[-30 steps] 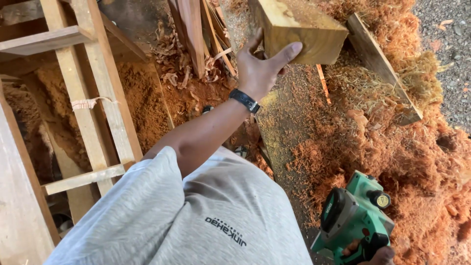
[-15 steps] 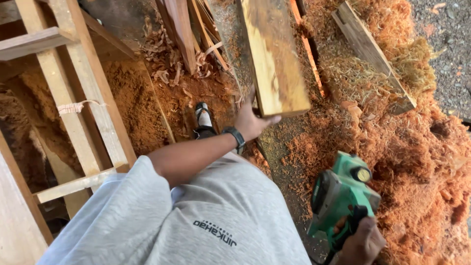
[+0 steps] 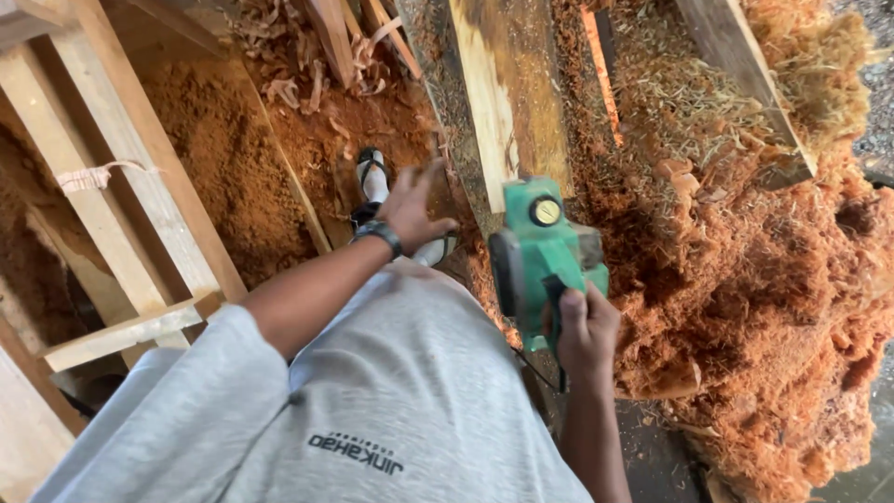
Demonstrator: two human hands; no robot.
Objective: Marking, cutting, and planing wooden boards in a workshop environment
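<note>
A long pale wooden plank [image 3: 507, 88] lies flat, running away from me at top centre. My right hand [image 3: 585, 331] grips the rear handle of a green electric planer [image 3: 540, 251], which sits at the plank's near end. My left hand [image 3: 410, 207], with a black wristwatch, hovers open just left of the plank, fingers spread and holding nothing. My feet in sandals [image 3: 372, 177] show below it on the sawdust floor.
A thick heap of reddish wood shavings [image 3: 773, 307] fills the right side. A pale wooden frame [image 3: 112, 196] stands at the left. Another board [image 3: 745, 74] lies at top right, and scrap sticks [image 3: 335, 37] lie at the top.
The plank went from held up on end to lying flat. My left hand let go of it and drew back. My right hand brought the planer up onto the plank's near end.
</note>
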